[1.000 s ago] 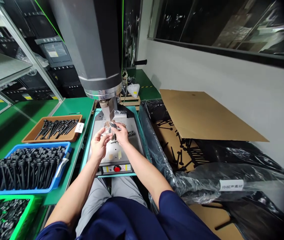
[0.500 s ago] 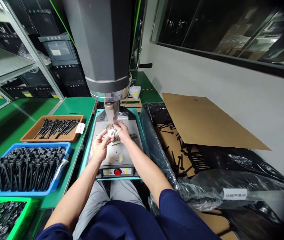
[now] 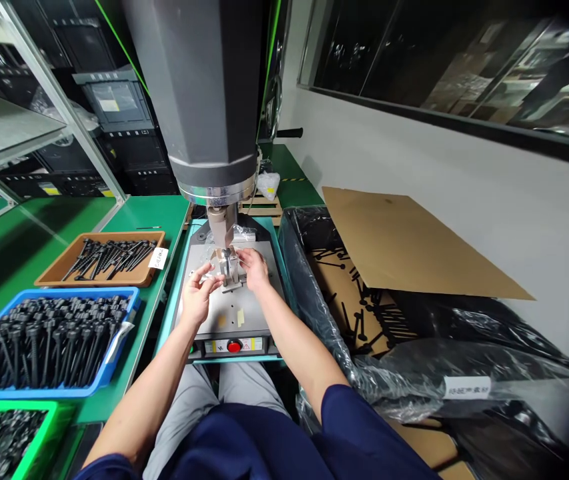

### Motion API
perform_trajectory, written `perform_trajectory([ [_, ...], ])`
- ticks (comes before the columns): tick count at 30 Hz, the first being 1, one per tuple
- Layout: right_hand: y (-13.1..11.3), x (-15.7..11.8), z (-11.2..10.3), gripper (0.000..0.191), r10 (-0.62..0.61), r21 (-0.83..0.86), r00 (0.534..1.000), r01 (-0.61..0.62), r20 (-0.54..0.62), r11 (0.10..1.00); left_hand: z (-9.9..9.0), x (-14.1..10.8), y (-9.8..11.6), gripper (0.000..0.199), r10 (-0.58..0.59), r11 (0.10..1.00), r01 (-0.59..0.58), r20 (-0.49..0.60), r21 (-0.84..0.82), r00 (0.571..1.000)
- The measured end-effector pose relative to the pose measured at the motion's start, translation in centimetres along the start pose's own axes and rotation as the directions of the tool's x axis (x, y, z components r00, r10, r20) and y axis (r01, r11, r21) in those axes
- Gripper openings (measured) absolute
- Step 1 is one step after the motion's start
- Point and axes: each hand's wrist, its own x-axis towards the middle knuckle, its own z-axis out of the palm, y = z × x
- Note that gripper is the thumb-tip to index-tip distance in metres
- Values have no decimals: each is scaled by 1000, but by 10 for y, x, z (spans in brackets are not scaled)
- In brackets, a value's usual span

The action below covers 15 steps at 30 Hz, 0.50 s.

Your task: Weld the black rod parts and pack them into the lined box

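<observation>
Two bare hands at the metal fixture (image 3: 231, 269), one to each side. Your left hand (image 3: 197, 293) is on its left, thumb and forefinger slightly parted, tips close to the fixture; whether they hold anything, cannot tell. Your right hand (image 3: 255, 268) is on its right, fingers curved inward, tips by the upper part; grip or light touch, cannot tell. Dark piece (image 3: 226, 254) noted at the fixture's upper middle, between your hands; its full shape is too small to read.

Metal tool tip (image 3: 221, 225) hangs from the grey machine head (image 3: 209, 113), just above the fixture; contact not clear from this angle. Below your hands, the steel base plate (image 3: 220, 313); at its near edge, a red button (image 3: 234, 346).

Left of you, on the green bench (image 3: 149, 208), far to near: orange-brown tray (image 3: 77, 282) of long black stemmed parts; blue tray (image 3: 84, 392), more densely filled with similar parts, heads up; green bin (image 3: 47, 437) of small black pieces. Right of you: box lined with clear plastic (image 3: 317, 327), black stemmed parts inside, a cardboard sheet (image 3: 424, 247) slanting over its far right portion.
</observation>
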Motion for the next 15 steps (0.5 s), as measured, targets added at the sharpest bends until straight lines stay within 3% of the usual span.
perform_trajectory([
  [9,-1,-15,-8,21,15,-58,993,-21,-114,998,-5,-8,3,49,-3,998,0,44,69,999],
  [15,-2,-20,-17,21,19,-13,990,-21,-137,1000,-7,-26,12,76,-189,981,180,162,73,969],
])
